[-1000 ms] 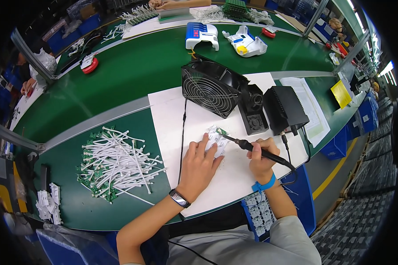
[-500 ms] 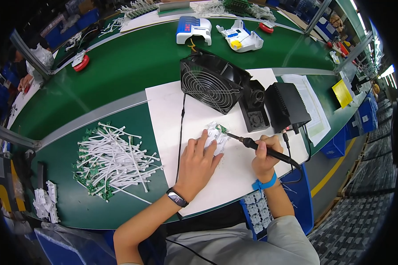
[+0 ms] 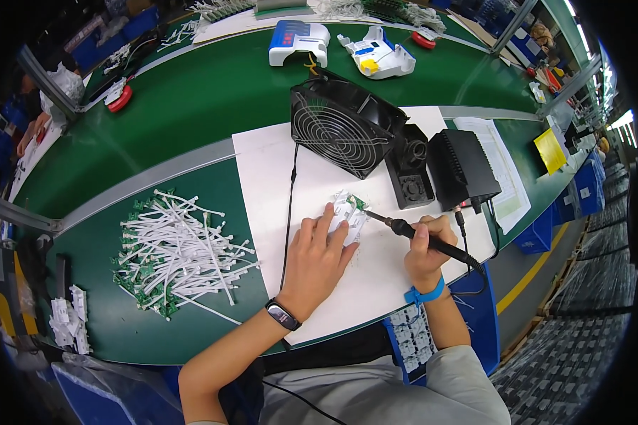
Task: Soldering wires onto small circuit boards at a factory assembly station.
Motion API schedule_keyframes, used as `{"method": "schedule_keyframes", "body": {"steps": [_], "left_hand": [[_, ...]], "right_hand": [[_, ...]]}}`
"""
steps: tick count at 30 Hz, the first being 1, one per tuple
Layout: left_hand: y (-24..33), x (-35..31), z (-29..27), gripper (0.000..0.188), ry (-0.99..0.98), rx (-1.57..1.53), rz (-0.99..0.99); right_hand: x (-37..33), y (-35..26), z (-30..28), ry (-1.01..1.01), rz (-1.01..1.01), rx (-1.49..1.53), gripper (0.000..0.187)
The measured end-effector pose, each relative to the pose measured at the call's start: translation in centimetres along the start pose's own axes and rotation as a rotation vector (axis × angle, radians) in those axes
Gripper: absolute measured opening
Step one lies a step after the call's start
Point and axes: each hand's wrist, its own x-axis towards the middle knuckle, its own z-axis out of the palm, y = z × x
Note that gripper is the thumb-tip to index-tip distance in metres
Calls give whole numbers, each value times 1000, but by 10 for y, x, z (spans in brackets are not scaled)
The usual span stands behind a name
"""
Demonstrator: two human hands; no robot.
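While the left hand (image 3: 312,265) holds down a white plastic part (image 3: 345,209), its fingers a little spread over the piece and the thumb along the near side, the right hand (image 3: 429,251) is closed around the handle of a soldering iron (image 3: 448,249). The white part lies just beyond the left fingertips, on a white sheet (image 3: 266,184), with a small green circuit board (image 3: 359,202) at its far end. The iron points leftward from the right hand, its tip at or very near the board's edge; whether they touch is too small to tell.

This one piece looks to be mid-work, though no finished joint can be made out on it. To the left of the left hand, a large heap of white cables (image 3: 191,248) with green boards (image 3: 164,303) lies loose on the tabletop (image 3: 85,265), apparently unworked. Farther left sit more white plastic pieces (image 3: 69,322). Below the right wrist, a blue bin (image 3: 485,333) stands near a batch of white parts (image 3: 411,336); whether these carry boards cannot be told.

Beyond the hands stand a black fan (image 3: 340,134), an iron stand (image 3: 412,188) and a black box (image 3: 464,166).
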Motion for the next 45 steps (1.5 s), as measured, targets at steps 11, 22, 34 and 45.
{"method": "schedule_keyframes", "body": {"steps": [11,22,34,45], "left_hand": [[-1,0,0,39,15,-6,6],[-5,-4,2,37,41,-16,22],[-9,-10,7,40,63,-70,19],[-2,27,-75,34,230,-136,-106]], "right_hand": [[3,5,-11,137,25,120,22],[84,1,-21,207,31,-176,16],[88,48,24,86,164,-192,21],[10,-23,4,-182,428,-129,12]]}}
